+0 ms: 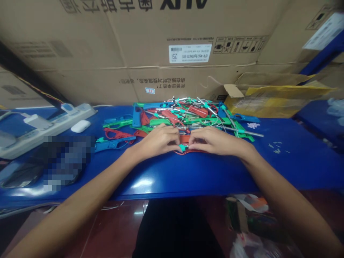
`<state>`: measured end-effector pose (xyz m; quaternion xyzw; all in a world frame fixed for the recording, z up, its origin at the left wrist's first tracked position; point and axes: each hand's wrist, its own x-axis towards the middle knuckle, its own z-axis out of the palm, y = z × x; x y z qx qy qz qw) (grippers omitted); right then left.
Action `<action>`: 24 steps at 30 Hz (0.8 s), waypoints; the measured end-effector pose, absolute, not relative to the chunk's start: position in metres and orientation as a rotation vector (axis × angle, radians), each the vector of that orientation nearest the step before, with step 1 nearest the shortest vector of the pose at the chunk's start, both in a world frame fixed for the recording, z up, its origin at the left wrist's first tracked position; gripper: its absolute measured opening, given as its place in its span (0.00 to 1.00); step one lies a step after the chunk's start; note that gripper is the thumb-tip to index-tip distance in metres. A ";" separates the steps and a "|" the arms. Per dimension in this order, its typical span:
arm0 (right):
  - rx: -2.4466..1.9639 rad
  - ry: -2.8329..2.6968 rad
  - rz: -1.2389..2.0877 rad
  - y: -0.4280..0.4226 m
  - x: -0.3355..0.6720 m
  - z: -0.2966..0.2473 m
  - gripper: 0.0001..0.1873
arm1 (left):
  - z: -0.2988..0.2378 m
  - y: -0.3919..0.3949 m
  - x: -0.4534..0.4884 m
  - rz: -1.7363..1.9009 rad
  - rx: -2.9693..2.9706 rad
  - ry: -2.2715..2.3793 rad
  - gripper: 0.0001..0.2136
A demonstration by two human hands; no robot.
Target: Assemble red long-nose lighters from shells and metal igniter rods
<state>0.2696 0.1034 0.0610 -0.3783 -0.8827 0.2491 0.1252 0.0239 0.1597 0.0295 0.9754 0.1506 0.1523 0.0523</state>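
My left hand (163, 140) is closed, its thumb and forefinger at a small teal plastic piece (183, 147). From the other side my right hand (208, 140) pinches close to the same piece, at something thin that its fingers mostly hide. Under and between both hands lies a red-orange plastic toy gun part (185, 138). Just beyond the hands is a pile of red, green and blue toy gun parts (174, 116) with metal rods and thin wires. A blue toy gun piece (114, 143) rests left of my left hand.
On the left are a white power strip (51, 125), a white earphone case (80, 125) and dark phone-like objects (24, 168). Large cardboard boxes (150, 43) stand behind the blue table (161, 179). An open yellow-taped carton (266, 102) and small white bits (278, 146) are on the right.
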 end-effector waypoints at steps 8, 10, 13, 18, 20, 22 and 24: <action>-1.151 -2.586 0.749 0.104 0.269 0.059 0.08 | 0.029 0.157 0.026 0.490 3.006 0.514 0.12; -1.172 -2.587 0.747 0.104 0.268 0.058 0.07 | 0.030 0.156 0.027 0.487 2.997 0.523 0.11; -1.200 -2.594 0.749 0.104 0.269 0.057 0.06 | 0.031 0.155 0.027 0.475 2.988 0.508 0.07; -1.194 -2.577 0.790 0.106 0.270 0.053 0.07 | 0.033 0.154 0.026 0.503 2.994 0.502 0.08; -1.189 -2.569 0.788 0.107 0.270 0.051 0.06 | 0.033 0.154 0.027 0.531 2.995 0.516 0.09; -1.183 -2.569 0.780 0.107 0.270 0.050 0.06 | 0.031 0.154 0.027 0.551 2.984 0.535 0.10; -1.173 -2.569 0.786 0.107 0.270 0.051 0.06 | 0.029 0.154 0.028 0.563 2.967 0.544 0.10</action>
